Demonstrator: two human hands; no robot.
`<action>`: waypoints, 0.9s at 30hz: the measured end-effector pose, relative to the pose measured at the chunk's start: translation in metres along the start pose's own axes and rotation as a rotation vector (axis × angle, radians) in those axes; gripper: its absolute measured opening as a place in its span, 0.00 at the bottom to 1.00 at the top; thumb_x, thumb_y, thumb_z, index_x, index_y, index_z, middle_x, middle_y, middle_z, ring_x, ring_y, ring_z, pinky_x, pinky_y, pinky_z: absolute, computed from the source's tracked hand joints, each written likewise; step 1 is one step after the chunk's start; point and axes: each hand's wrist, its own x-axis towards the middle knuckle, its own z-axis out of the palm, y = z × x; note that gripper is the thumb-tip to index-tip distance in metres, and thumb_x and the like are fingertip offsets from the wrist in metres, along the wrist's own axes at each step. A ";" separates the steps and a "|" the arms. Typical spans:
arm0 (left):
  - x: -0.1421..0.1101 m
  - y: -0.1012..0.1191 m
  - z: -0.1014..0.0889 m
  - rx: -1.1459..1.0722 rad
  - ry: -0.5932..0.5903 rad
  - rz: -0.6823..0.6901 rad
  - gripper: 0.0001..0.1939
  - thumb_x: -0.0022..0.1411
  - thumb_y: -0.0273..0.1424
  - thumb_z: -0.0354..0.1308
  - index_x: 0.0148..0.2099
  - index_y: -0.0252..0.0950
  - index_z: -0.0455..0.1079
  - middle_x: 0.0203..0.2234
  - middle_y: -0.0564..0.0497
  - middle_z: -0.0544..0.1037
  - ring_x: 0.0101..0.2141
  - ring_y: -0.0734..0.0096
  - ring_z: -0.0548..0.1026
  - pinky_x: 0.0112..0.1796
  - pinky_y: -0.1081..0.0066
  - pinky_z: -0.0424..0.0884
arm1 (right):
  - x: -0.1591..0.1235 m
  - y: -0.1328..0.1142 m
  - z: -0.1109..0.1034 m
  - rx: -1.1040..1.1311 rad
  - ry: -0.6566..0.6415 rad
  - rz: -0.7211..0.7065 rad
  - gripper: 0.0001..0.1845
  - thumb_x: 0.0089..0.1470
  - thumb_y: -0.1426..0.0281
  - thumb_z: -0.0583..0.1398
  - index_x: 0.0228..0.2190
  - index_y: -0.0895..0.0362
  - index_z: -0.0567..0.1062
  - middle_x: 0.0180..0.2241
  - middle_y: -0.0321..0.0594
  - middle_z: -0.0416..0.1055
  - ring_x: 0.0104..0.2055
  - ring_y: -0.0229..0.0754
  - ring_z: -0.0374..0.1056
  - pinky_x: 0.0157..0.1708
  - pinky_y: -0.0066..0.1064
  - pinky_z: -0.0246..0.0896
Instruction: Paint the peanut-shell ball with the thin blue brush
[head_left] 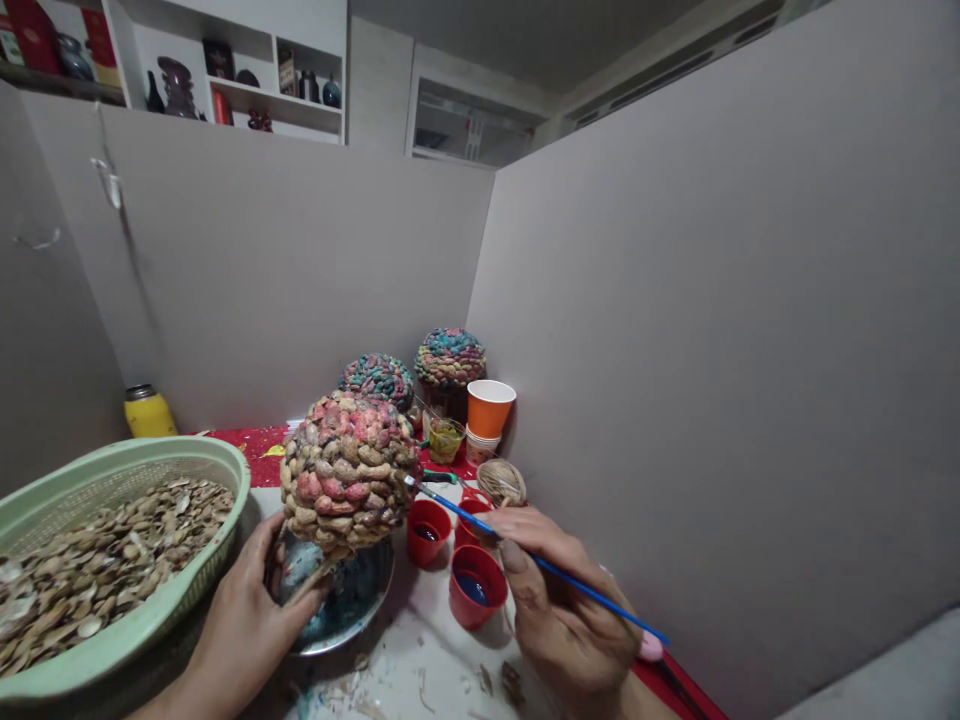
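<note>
Above the middle of the table (409, 650), over a stained metal bowl (375, 580), a shell-covered ball (349, 475) is held up. Its crown and a patch of its lower front are pinkish red, while most other rows look bare tan. The left hand (244, 610) is closed beneath it, a thin pale stick or cord showing by the thumb; the exact grip is partly hidden. The right hand (562, 610) grips a blue paintbrush (461, 513) like a pen, its tip at the ball's right side; whether it touches cannot be told.

The step in hand appears to be brushing colour onto the shells. Carrying on from here would call for a firm lower grip, small turns to bring bare rows round, and a light tip worked into the grooves.

Just right of the bowl stand red cups (472, 612), the nearest holding dark blue liquid. Behind them lies a twine ball (501, 480). Toward the table's far right corner are an orange cup (487, 410) and two multicoloured balls (377, 378), close to the grey panel (675, 350). Along the left edge sits a green basket (202, 590) of loose shells (150, 550).
</note>
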 end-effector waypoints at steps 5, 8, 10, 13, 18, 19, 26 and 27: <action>0.002 0.006 -0.003 -0.048 -0.006 -0.036 0.34 0.55 0.45 0.63 0.60 0.34 0.67 0.49 0.38 0.83 0.48 0.45 0.83 0.52 0.50 0.79 | 0.001 0.000 -0.002 0.053 -0.003 -0.057 0.17 0.61 0.83 0.62 0.47 0.55 0.80 0.39 0.41 0.84 0.41 0.45 0.83 0.43 0.39 0.82; 0.001 0.010 -0.005 -0.066 -0.014 -0.067 0.34 0.55 0.45 0.63 0.60 0.35 0.67 0.49 0.39 0.83 0.48 0.45 0.83 0.51 0.49 0.79 | 0.006 -0.004 -0.003 0.074 -0.012 -0.094 0.17 0.60 0.83 0.62 0.48 0.56 0.79 0.40 0.42 0.84 0.41 0.45 0.83 0.43 0.40 0.82; 0.001 0.015 -0.007 -0.103 -0.030 -0.121 0.35 0.53 0.46 0.64 0.60 0.35 0.67 0.47 0.40 0.84 0.47 0.44 0.83 0.51 0.48 0.79 | 0.011 -0.005 -0.006 0.081 0.066 -0.091 0.15 0.60 0.82 0.63 0.46 0.55 0.79 0.38 0.40 0.84 0.40 0.45 0.83 0.41 0.40 0.82; 0.005 0.029 -0.014 -0.260 -0.045 -0.249 0.41 0.46 0.49 0.67 0.59 0.35 0.67 0.48 0.39 0.84 0.50 0.42 0.83 0.52 0.51 0.80 | 0.019 -0.004 -0.014 0.083 0.244 -0.055 0.10 0.60 0.79 0.65 0.42 0.55 0.78 0.35 0.37 0.83 0.36 0.44 0.83 0.35 0.39 0.82; 0.004 0.044 -0.023 -0.300 -0.028 -0.399 0.39 0.38 0.48 0.69 0.52 0.37 0.70 0.51 0.37 0.84 0.54 0.35 0.80 0.54 0.47 0.79 | 0.024 -0.002 -0.027 0.069 0.301 0.016 0.07 0.62 0.78 0.65 0.41 0.55 0.77 0.36 0.37 0.83 0.35 0.43 0.82 0.34 0.37 0.81; 0.001 0.044 -0.024 -0.331 -0.016 -0.408 0.37 0.38 0.46 0.70 0.51 0.38 0.71 0.51 0.38 0.84 0.55 0.35 0.80 0.55 0.46 0.78 | 0.023 -0.001 -0.028 0.060 0.286 0.038 0.07 0.62 0.78 0.65 0.41 0.55 0.78 0.36 0.38 0.83 0.35 0.43 0.82 0.35 0.37 0.81; -0.029 0.028 -0.021 -0.558 -0.008 -0.389 0.33 0.43 0.36 0.71 0.53 0.39 0.69 0.53 0.41 0.85 0.56 0.44 0.81 0.57 0.54 0.79 | 0.011 0.004 -0.023 -0.026 0.196 0.119 0.08 0.57 0.80 0.68 0.37 0.55 0.81 0.35 0.38 0.84 0.36 0.44 0.83 0.42 0.40 0.82; -0.033 0.025 -0.020 -0.555 -0.016 -0.380 0.34 0.45 0.36 0.71 0.55 0.39 0.68 0.54 0.41 0.84 0.57 0.46 0.81 0.58 0.55 0.78 | 0.010 0.005 -0.022 -0.026 0.194 0.120 0.08 0.57 0.79 0.68 0.37 0.55 0.81 0.35 0.38 0.84 0.36 0.44 0.82 0.42 0.40 0.82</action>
